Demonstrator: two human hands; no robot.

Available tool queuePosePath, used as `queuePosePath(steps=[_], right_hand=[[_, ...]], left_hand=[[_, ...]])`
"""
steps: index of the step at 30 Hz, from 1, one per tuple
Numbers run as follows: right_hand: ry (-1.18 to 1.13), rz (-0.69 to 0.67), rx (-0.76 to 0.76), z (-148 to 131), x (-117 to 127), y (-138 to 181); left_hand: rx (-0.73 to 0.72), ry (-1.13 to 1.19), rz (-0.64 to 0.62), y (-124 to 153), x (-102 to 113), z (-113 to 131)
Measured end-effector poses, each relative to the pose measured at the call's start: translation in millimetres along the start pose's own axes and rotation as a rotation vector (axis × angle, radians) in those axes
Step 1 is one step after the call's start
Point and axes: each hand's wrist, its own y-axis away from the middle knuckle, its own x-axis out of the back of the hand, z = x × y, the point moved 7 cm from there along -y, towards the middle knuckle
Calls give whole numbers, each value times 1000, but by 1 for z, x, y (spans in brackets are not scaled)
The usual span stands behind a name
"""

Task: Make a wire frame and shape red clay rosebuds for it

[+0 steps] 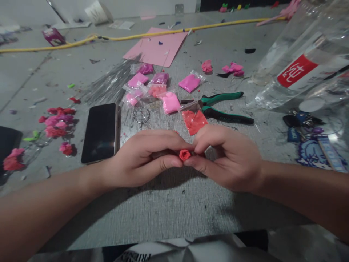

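Between my two hands is a small red clay rose (pixel 184 155), its rolled petals facing up toward me. My left hand (pixel 149 153) pinches it from the left with thumb and fingers. From the right, the thumb and fingers of my right hand (pixel 226 154) close on its other side. Just beyond my fingertips lies a clear bag of red clay (pixel 194 122). A pair of green-handled pliers (pixel 225 107) rests past my right hand. Several bags of pink clay (pixel 170 102) are grouped farther back.
A black phone (pixel 99 133) lies left of my left hand. Pink and red clay flowers (pixel 58 122) sit beyond it. A bundle of thin wires (pixel 111 82), a wire ring (pixel 141 115) and pink paper (pixel 158 47) lie behind. Plastic bottles (pixel 297 71) and keychains (pixel 313 142) occupy the right.
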Motion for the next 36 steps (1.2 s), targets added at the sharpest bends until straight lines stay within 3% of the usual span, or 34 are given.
queuePosePath(steps=[7, 19, 36], right_hand=[[-9, -63, 61, -1, -1, -2], [-8, -12, 52, 3, 0, 0], [13, 8, 8, 5, 0, 0]], left_hand=[[42, -16, -17, -1, -2, -3], [39, -102, -56, 0, -2, 2], [51, -198, -17, -1, -1, 2]])
